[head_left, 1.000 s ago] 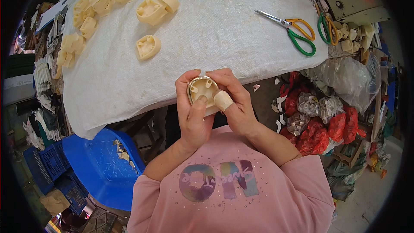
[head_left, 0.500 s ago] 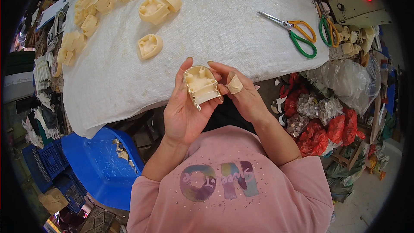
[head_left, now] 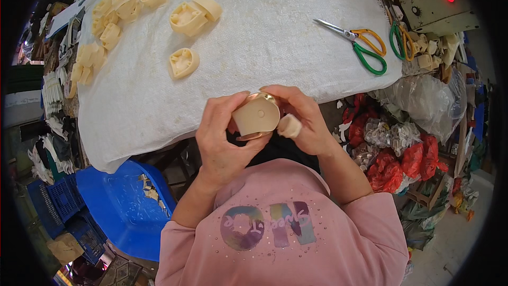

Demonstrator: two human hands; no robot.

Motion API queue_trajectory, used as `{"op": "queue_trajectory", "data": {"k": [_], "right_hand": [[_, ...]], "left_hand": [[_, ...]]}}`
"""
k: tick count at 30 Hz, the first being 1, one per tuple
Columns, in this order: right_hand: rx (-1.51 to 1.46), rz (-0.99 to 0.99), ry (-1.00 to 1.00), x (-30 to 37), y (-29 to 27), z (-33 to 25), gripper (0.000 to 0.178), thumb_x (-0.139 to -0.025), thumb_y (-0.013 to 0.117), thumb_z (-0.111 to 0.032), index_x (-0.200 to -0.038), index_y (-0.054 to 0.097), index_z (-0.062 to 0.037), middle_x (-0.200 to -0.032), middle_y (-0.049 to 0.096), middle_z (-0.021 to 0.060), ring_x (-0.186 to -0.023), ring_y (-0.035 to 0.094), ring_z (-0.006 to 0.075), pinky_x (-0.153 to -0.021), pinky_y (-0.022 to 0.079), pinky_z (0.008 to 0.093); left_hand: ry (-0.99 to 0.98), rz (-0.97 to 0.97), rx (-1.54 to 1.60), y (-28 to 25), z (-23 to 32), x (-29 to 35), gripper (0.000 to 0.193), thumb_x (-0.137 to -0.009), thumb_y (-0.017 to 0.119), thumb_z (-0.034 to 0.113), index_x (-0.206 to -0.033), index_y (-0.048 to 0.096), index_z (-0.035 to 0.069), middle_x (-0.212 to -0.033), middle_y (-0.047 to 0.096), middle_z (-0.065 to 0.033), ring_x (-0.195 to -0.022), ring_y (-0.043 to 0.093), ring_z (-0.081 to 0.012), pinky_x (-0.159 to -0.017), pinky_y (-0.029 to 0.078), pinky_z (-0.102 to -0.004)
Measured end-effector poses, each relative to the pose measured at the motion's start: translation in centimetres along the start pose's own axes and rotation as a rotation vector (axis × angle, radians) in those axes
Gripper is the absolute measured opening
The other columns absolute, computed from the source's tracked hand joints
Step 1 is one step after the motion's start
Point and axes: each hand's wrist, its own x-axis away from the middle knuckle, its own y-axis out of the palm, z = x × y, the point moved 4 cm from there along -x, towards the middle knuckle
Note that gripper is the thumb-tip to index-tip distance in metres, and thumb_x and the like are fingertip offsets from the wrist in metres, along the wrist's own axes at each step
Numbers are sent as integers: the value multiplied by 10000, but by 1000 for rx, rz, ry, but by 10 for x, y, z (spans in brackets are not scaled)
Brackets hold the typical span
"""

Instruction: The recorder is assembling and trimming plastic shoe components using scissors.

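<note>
Between my two hands, over my lap at the table's near edge, is a cream plastic block shoe heel (head_left: 256, 118) with a shiny gold rim. Its smooth, flat face, marked by a small round spot, is turned up. My left hand (head_left: 218, 132) grips it from the left, thumb below and fingers along the top. From the right, my right hand (head_left: 309, 122) holds the upper edge with its fingertips. A beige wrap (head_left: 289, 126) sits on one of the right hand's fingers, beside the heel. Some fingertips are hidden behind the piece.
A white woven cloth (head_left: 264, 47) covers the table. Several cream heels (head_left: 183, 62) lie on its left and far parts. Scissors (head_left: 365, 47) with green and orange handles rest at the right. A blue plastic tub (head_left: 121, 201) stands lower left; red bags (head_left: 389, 168) lie lower right.
The heel has been turned over: its hollow side with posts faced up before, and its smooth face does now. Both hands have shifted slightly nearer to me and changed their hold.
</note>
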Motion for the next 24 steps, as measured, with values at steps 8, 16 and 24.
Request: {"op": "queue_trajectory", "data": {"k": [8,16,24], "right_hand": [[-268,-212,598,-18,-16,3,169,-887,572,-203,-918,602,-39,-771,562,9,-665,504,75,-543,401,237],[469,-192,20,-17,-13,-13,200,-897,550,-221,-856,563,-26,-670,581,85,-614,582,190,-567,453,303],[-165,-153,318,-4,-15,3,244,-938,500,-174,-1085,616,-17,-925,648,53,-868,601,126,-767,470,265]], "left_hand": [[140,-96,-45,-2,7,-2,654,-520,798,-48,-1139,602,29,-953,541,-74,-822,571,-157,-629,497,-233],[152,-92,-124,3,11,-5,606,-502,812,29,-1074,613,38,-837,532,-47,-713,520,-131,-524,420,-227],[266,19,-222,10,18,-6,565,-496,818,56,-994,553,21,-777,477,-72,-644,455,-177,-494,389,-281]]}}
